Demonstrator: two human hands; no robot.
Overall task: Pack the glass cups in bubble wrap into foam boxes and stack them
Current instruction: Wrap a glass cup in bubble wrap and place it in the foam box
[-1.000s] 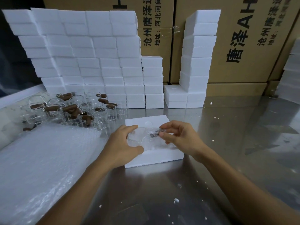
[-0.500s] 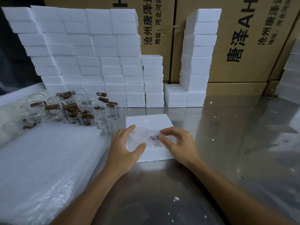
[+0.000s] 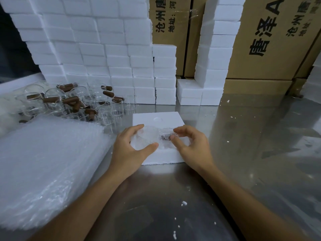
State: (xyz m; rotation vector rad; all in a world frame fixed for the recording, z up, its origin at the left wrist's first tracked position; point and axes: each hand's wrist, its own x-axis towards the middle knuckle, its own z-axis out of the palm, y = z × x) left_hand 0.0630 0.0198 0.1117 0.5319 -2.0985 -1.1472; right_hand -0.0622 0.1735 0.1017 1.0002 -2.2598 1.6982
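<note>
A white foam box [image 3: 165,120] lies flat on the steel table in front of me. In its hollow rests a glass cup wrapped in bubble wrap [image 3: 150,136], its brown handle showing through at the right end. My left hand [image 3: 129,150] cups the wrapped cup's left side, thumb in front and fingers behind. My right hand [image 3: 192,145] pinches the wrap at the handle end. A heap of bare glass cups with brown handles [image 3: 73,101] lies at the left. Sheets of bubble wrap [image 3: 45,162] are piled at the near left.
A wall of stacked foam boxes [image 3: 97,49] stands at the back left, and a narrow foam column [image 3: 218,46] at the back middle. Brown cartons [image 3: 271,40] stand behind them. Foam crumbs dot the steel table [image 3: 251,136].
Both hands and the foam box have kept their place; my fingers have shifted slightly around the wrapped cup. The view has dipped a little.
</note>
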